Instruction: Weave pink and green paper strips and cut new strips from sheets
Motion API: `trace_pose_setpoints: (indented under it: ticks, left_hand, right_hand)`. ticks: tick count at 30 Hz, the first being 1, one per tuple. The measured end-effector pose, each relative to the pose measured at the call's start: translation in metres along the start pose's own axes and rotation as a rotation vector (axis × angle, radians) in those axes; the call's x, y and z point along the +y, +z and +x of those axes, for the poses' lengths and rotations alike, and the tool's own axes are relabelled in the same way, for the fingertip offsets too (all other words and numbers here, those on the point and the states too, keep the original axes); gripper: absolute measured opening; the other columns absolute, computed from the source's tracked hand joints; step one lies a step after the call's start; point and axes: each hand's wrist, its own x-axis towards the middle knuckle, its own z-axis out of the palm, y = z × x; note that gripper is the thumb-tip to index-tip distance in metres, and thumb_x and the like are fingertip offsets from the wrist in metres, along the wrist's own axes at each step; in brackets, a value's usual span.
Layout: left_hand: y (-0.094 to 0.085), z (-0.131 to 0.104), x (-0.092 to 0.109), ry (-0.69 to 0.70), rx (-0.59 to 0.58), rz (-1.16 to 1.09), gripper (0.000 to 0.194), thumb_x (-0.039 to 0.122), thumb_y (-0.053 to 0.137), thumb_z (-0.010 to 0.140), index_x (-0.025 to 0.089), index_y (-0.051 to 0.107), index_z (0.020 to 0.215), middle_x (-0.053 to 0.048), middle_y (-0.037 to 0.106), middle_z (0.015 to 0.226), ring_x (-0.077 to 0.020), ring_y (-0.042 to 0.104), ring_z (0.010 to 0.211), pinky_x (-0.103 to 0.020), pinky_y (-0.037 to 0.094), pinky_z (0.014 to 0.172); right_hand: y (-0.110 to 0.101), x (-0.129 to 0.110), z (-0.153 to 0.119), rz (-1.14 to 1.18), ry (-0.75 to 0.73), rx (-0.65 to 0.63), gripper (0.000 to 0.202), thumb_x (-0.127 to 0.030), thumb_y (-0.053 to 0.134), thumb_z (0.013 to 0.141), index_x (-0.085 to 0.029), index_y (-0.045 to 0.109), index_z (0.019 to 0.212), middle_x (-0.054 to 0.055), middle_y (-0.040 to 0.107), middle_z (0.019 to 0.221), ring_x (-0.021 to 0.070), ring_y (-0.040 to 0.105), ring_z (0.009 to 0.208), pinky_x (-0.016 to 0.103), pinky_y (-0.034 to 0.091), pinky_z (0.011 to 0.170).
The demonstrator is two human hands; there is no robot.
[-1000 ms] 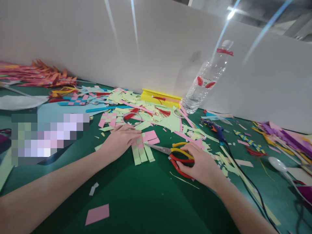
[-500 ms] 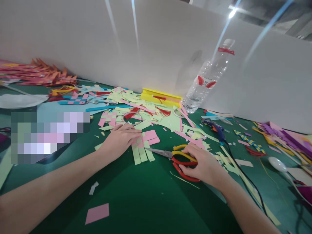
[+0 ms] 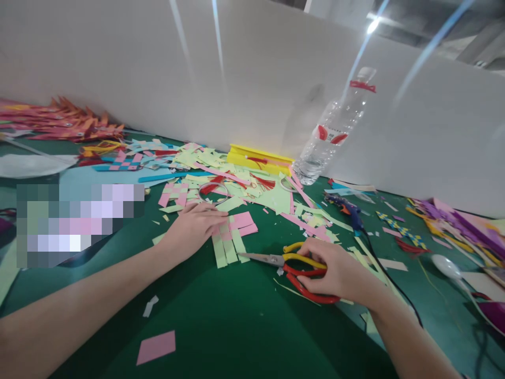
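My left hand (image 3: pixel 197 226) lies over the upper left side of a woven paper piece (image 3: pixel 229 245), its fingers stretched out and resting on it. The piece joins pale green strips, whose loose ends hang toward me, with pink strips sticking out to the right. In my right hand (image 3: pixel 335 268) is a pair of scissors (image 3: pixel 277 259) with one yellow and one red handle. Their blades look nearly closed and point left. The tip is close to the lower end of the rightmost green strip; whether it touches I cannot tell.
Behind the hands lie heaped paper scraps (image 3: pixel 205 158) and a metal ring (image 3: pixel 213 192). A plastic bottle (image 3: pixel 325 137) leans against the grey partition. A glue gun (image 3: pixel 351 210) trails its cord on the right. One pink paper rectangle (image 3: pixel 156 347) lies in front.
My right hand and the scissors have moved slightly right and toward me. The rightmost green strip now looks shorter. My left hand stays on the woven paper.
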Motion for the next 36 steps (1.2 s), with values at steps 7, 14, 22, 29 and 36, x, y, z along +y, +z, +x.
trace_pose_setpoints:
  ticks: [7, 14, 22, 29, 36]
  left_hand:
    - [-0.002, 0.001, 0.0, 0.0, -0.025, 0.018, 0.036, 0.016, 0.041, 0.089, 0.026, 0.07, 0.108, 0.001, 0.069, 0.117, -0.023, 0.054, 0.117, -0.041, 0.038, 0.096]
    - [0.0, 0.0, 0.0, 0.004, -0.007, 0.0, 0.034, 0.017, 0.042, 0.09, 0.028, 0.07, 0.107, 0.002, 0.069, 0.117, -0.0224, 0.054, 0.116, -0.039, 0.038, 0.095]
    - [-0.002, 0.0, 0.001, 0.002, -0.021, 0.031, 0.035, 0.016, 0.042, 0.09, 0.027, 0.069, 0.109, 0.002, 0.068, 0.119, -0.0239, 0.053, 0.118, -0.041, 0.038, 0.095]
    - [-0.001, 0.0, 0.0, 0.0, -0.012, 0.018, 0.035, 0.018, 0.041, 0.091, 0.027, 0.069, 0.109, 0.003, 0.068, 0.118, -0.0225, 0.053, 0.116, -0.04, 0.038, 0.094]
    - [0.0, 0.0, 0.0, -0.007, -0.005, 0.011, 0.037, 0.02, 0.039, 0.089, 0.028, 0.07, 0.109, 0.002, 0.069, 0.118, -0.0224, 0.053, 0.116, -0.041, 0.038, 0.096]
  right_hand:
    - [0.01, 0.011, 0.011, 0.011, 0.017, 0.202, 0.029, -0.039, 0.061, 0.075, -0.022, 0.058, 0.099, 0.009, 0.064, 0.112, 0.0218, 0.063, 0.089, 0.037, 0.053, 0.075]
    - [0.019, 0.008, 0.024, -0.015, 0.002, 0.192, 0.027, -0.036, 0.06, 0.075, -0.022, 0.058, 0.098, 0.008, 0.063, 0.113, 0.0224, 0.063, 0.093, 0.04, 0.053, 0.081]
    - [0.013, 0.013, 0.018, -0.007, -0.004, 0.124, 0.029, -0.038, 0.061, 0.075, -0.023, 0.059, 0.1, 0.007, 0.063, 0.116, 0.0234, 0.062, 0.098, 0.044, 0.052, 0.087]
    - [0.008, 0.016, 0.015, 0.0, -0.047, 0.101, 0.03, -0.035, 0.063, 0.076, -0.023, 0.06, 0.102, 0.008, 0.064, 0.113, 0.0228, 0.063, 0.094, 0.043, 0.052, 0.084]
    - [0.001, 0.016, 0.009, 0.003, -0.09, 0.091, 0.032, -0.03, 0.063, 0.075, -0.026, 0.062, 0.107, 0.006, 0.066, 0.109, 0.0229, 0.062, 0.094, 0.041, 0.053, 0.082]
